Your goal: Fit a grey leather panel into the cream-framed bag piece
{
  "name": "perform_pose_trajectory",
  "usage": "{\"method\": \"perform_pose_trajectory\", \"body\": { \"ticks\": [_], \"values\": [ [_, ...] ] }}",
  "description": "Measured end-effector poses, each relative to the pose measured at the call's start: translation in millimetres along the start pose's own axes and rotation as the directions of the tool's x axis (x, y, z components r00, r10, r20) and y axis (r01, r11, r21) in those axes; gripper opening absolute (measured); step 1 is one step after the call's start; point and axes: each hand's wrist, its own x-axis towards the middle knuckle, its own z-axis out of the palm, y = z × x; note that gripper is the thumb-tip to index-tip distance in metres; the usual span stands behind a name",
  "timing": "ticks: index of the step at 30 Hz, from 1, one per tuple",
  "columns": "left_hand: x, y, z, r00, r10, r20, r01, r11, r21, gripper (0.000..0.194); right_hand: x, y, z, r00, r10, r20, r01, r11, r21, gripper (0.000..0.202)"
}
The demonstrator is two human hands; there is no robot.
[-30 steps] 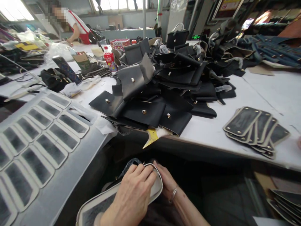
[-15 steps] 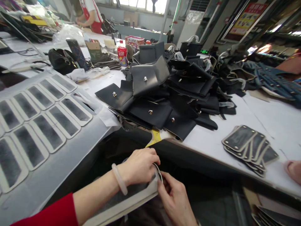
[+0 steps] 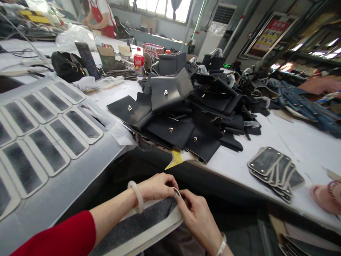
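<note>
Partly within right grip (image 3: 197, 214), pale-edged panel (image 3: 144, 225).

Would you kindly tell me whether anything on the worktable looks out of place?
The yellow piece pokes from beneath the jumbled black flaps past the edge of the table; it looks stray, unlike the panels lined up at left.
</note>
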Motion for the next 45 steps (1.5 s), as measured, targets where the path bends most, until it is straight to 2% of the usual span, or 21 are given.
{"method": "perform_pose_trajectory", "body": {
  "ticks": [2, 5, 10, 15, 18, 24, 29, 31, 40, 45],
  "values": [
    [0, -2, 1.4, 1.000, -0.001, -0.030, 0.001, 1.000, -0.012, 0.025, 6, -1, -2, 0.998, -0.056, 0.042, 0.059, 0.996, -0.074, 0.042],
    [0, -3, 3.0, 0.999, 0.004, -0.051, -0.005, 1.000, -0.021, 0.025, 9, 2, 1, 0.993, -0.091, 0.070, 0.096, 0.993, -0.068, 0.042],
    [2, 0, 3.6, 0.999, 0.033, -0.029, -0.035, 0.998, -0.045, 0.023, -4, 8, 11, 0.997, -0.069, -0.030, 0.069, 0.998, 0.010, 0.046],
    [2, 0, 4.0, 0.998, 0.053, 0.042, -0.050, 0.997, -0.058, 0.028, -20, 5, 11, 0.999, -0.018, -0.026, 0.021, 0.994, 0.108, 0.034],
    [2, 1, 3.6, 0.996, 0.067, 0.064, -0.063, 0.996, -0.056, 0.031, -22, 4, 13, 0.998, -0.005, -0.058, 0.014, 0.988, 0.152, 0.036],
    [1, 2, 1.2, 0.992, 0.092, 0.089, -0.087, 0.995, -0.056, 0.034, -20, 6, 18, 0.998, -0.005, -0.059, 0.013, 0.990, 0.139, 0.042],
    [2, 0, -0.8, 0.989, 0.099, 0.111, -0.092, 0.994, -0.066, 0.035, -21, 4, 18, 0.999, -0.012, -0.043, 0.014, 0.999, 0.048, 0.044],
    [3, -2, -0.7, 0.988, 0.097, 0.118, -0.088, 0.993, -0.080, 0.035, -23, 3, 19, 0.998, 0.003, -0.068, 0.001, 0.999, 0.052, 0.046],
    [8, -6, -0.7, 0.986, 0.096, 0.134, -0.079, 0.989, -0.127, 0.032, -36, 10, 34, 0.969, 0.072, -0.236, -0.003, 0.960, 0.282, 0.042],
    [8, -6, -0.7, 0.987, 0.100, 0.123, -0.084, 0.989, -0.125, 0.032, -35, 10, 40, 0.957, 0.005, -0.290, 0.061, 0.973, 0.220, 0.040]
  ]
}}
